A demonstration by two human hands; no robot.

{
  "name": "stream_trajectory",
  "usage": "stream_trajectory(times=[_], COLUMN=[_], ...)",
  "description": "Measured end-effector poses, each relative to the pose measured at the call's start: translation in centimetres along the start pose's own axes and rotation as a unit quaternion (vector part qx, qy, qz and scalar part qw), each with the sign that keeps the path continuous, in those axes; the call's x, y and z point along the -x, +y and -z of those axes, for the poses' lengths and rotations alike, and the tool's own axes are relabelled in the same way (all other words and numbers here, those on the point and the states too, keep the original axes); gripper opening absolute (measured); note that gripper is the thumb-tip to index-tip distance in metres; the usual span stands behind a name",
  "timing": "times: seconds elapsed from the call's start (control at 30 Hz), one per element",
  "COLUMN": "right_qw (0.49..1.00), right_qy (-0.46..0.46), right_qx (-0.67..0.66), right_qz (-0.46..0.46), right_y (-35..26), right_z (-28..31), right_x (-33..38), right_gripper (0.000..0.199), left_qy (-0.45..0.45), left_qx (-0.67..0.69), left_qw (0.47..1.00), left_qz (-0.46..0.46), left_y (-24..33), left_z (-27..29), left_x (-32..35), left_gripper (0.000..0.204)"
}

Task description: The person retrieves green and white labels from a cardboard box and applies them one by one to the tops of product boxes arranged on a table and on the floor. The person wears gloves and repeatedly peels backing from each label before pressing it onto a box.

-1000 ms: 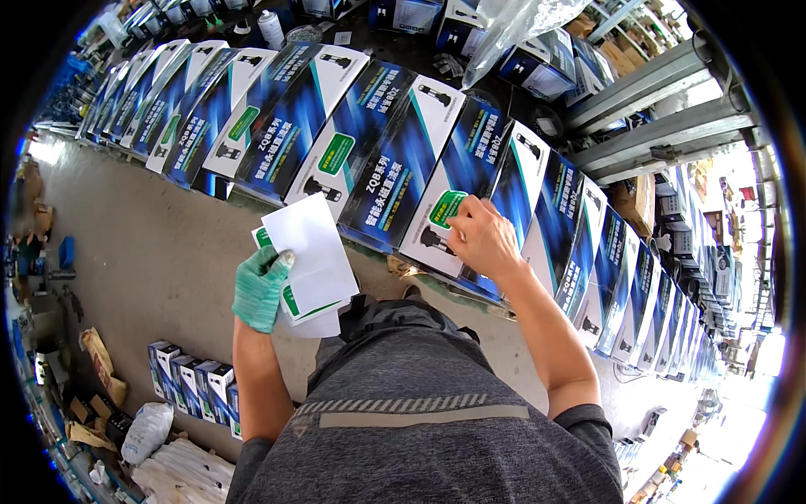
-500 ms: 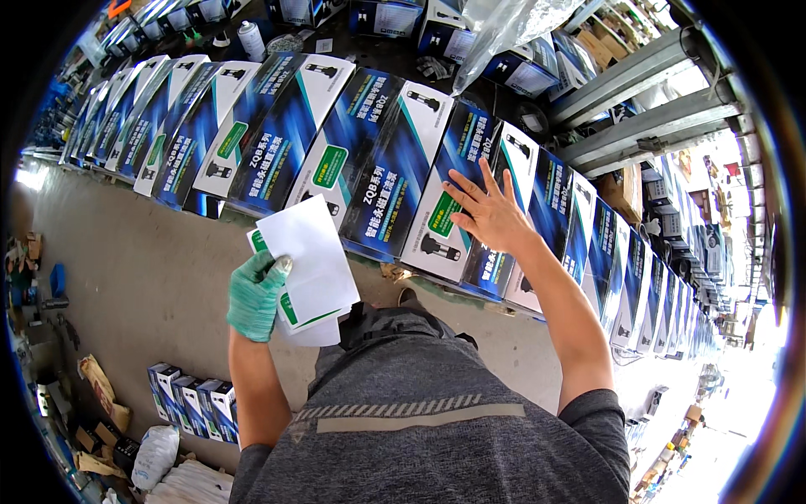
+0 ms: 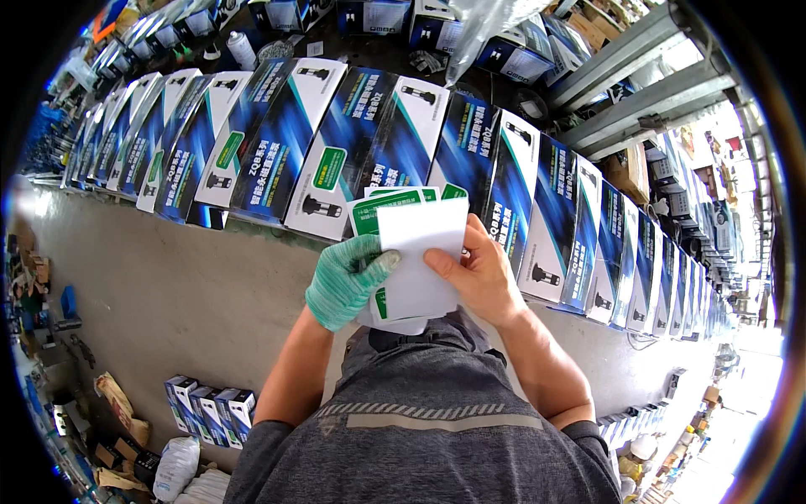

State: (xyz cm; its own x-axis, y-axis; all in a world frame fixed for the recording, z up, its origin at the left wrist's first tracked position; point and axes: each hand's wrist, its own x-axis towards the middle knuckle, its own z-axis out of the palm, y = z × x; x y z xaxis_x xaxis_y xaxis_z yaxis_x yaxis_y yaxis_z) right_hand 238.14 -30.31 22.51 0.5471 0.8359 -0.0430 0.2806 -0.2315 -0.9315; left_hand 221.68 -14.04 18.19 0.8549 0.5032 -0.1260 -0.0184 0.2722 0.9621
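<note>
In front of my waist I hold a stack of white sheets (image 3: pixel 420 231), some of them showing green label faces at the top and left edges. My left hand (image 3: pixel 346 281), in a green knitted glove, is closed on the stack's left side with its thumb on top. My bare right hand (image 3: pixel 487 273) pinches the right edge of the sheets, thumb on the white top sheet and fingers behind. Just beyond stands a long row of blue, white and black printed cartons (image 3: pixel 281 160). One carton near my left hand bears a green label (image 3: pixel 330 168).
Behind the row, a spray can (image 3: pixel 241 50), clear plastic film (image 3: pixel 483 38) and more cartons sit on a dark surface. Grey metal beams (image 3: pixel 638 101) rise at the right. Small cartons (image 3: pixel 210 412) and a white sack (image 3: pixel 177 466) lie on the floor at lower left.
My right hand has left the carton top and come back to grip the sheets. My left hand has brought the stack rightward, in front of my body.
</note>
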Motion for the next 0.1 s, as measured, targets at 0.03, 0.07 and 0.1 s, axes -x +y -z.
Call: stream_trajectory(times=[0.03, 0.07, 0.1], right_qw=[0.997, 0.944, 0.943], right_qy=[0.028, 0.036, 0.035], right_qx=[-0.069, -0.303, -0.307], right_qz=[0.003, -0.127, -0.123], right_y=[1.0, 0.1, 0.4], right_z=[0.5, 1.6, 1.9], right_x=[0.6, 1.2, 1.3], right_gripper=[0.039, 0.034, 0.034], left_qy=[-0.005, -0.009, -0.005], left_qx=[0.015, 0.032, 0.044], left_qw=[1.000, 0.999, 0.998], left_qz=[-0.022, -0.043, -0.055], left_y=[-0.2, -0.4, -0.3], left_z=[-0.8, -1.3, -1.8], left_x=[0.1, 0.0, -0.1], left_gripper=[0.023, 0.023, 0.024])
